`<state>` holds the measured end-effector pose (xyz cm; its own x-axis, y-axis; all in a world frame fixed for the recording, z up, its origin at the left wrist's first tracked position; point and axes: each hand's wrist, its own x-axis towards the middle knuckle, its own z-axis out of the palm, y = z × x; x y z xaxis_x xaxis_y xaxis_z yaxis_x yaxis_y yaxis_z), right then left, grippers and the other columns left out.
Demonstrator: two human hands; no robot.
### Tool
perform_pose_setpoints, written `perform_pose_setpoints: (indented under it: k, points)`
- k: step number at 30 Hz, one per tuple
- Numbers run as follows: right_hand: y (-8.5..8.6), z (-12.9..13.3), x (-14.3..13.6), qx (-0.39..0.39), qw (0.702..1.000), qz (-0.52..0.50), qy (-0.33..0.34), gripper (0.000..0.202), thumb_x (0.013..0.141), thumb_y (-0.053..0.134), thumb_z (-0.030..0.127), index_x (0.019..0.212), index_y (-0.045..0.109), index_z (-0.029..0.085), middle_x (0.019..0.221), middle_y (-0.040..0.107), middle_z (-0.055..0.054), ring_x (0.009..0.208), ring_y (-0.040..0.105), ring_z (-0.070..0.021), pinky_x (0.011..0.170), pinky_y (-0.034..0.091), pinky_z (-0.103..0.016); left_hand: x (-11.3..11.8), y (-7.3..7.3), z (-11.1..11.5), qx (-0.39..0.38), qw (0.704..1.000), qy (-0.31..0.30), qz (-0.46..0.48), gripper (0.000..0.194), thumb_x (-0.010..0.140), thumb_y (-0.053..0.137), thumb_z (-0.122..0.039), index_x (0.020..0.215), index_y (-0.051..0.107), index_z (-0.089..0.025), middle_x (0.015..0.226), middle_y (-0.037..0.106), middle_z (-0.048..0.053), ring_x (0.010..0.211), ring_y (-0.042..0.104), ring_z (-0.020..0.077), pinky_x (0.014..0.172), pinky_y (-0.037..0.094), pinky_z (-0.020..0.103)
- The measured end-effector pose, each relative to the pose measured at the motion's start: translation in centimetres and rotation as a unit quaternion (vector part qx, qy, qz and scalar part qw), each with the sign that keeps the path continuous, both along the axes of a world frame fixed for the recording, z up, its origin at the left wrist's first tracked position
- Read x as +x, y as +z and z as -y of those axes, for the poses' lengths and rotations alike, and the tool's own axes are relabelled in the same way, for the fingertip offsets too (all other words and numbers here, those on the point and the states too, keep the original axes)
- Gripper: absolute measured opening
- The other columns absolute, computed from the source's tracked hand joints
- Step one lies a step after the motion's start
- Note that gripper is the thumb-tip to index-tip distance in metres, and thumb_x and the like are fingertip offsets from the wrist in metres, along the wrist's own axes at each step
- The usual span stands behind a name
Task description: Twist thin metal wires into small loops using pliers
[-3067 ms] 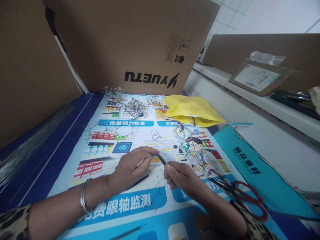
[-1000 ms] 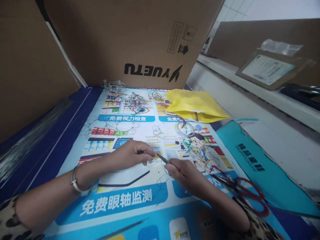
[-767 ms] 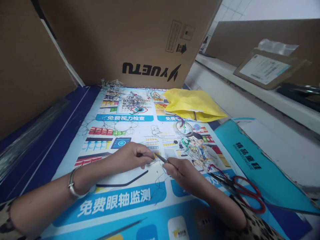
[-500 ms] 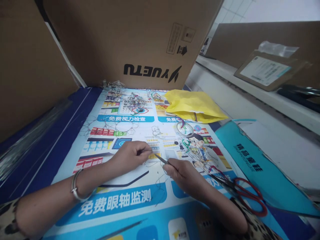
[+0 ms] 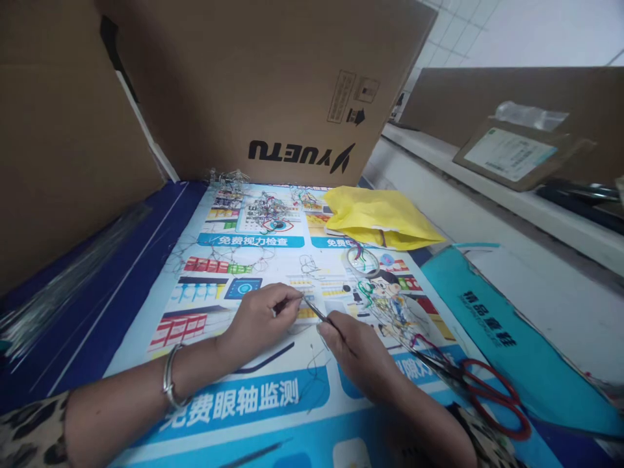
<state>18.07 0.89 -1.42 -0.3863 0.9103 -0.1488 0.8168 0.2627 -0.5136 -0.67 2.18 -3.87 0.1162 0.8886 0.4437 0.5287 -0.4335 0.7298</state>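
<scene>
Silvery metal shows between the two hands in the head view: a slim tool (image 5: 316,311), gripped firmly in the right hand (image 5: 358,348), its tip meeting the forefinger of the left hand (image 5: 260,318). Whether the left finger and thumb close on anything is too small to tell. Both are over a printed poster (image 5: 253,262), with loose wires (image 5: 314,377) lying just below, between the wrists. Red-handled scissors (image 5: 492,390) lie beside the right forearm. Farther off, a clear ring (image 5: 363,260) sits near a yellow bag (image 5: 385,211), and a carton (image 5: 268,84) stands behind.
</scene>
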Motion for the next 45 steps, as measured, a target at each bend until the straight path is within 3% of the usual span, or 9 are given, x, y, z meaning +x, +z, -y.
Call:
perform_pose_setpoints:
  k: [12,26,39,45]
  points:
    - [-0.7,0.0,-0.4,0.04,0.999,0.017,-0.003,0.031,0.092,0.03,0.04,0.073,0.045,0.02,0.07,0.057,-0.001,0.061,0.05,-0.0134,0.053,0.022,-0.023,0.3,-0.3,0.3,-0.001,1.0,0.016,0.024,0.011,0.078,0.053,-0.018,0.077,0.064,-0.018,0.07,0.066,-0.001,0.062,0.059,0.009,0.058,0.045,0.019]
    - [-1.3,-0.1,-0.6,0.092,0.991,0.095,0.018,0.03,0.093,0.031,0.038,0.08,0.051,0.019,0.076,0.062,-0.003,0.065,0.056,-0.0162,0.052,0.021,-0.024,0.3,-0.4,0.6,-0.077,0.996,0.031,0.013,0.011,0.075,0.05,-0.018,0.071,0.061,-0.016,0.061,0.058,-0.002,0.055,0.05,0.0089,0.052,0.038,0.02]
    - [-0.7,-0.3,0.0,0.124,0.971,0.196,0.065,0.026,0.092,0.038,0.036,0.081,0.053,0.018,0.077,0.065,-0.004,0.066,0.06,-0.0172,0.051,0.02,-0.026,-0.9,1.8,-0.6,-0.213,0.971,-0.103,-0.023,0.011,0.07,0.046,-0.014,0.059,0.049,-0.015,0.054,0.044,-0.006,0.051,0.038,0.0065,0.048,0.029,0.017]
    - [-0.9,-0.2,0.1,0.141,0.962,0.211,0.097,0.027,0.091,0.039,0.037,0.082,0.054,0.018,0.076,0.065,-0.004,0.065,0.06,-0.0178,0.051,0.023,-0.026,-1.6,2.0,-1.2,-0.223,0.961,-0.149,-0.065,0.012,0.07,0.047,-0.016,0.058,0.052,-0.016,0.052,0.044,-0.006,0.048,0.036,0.006,0.046,0.028,0.017]
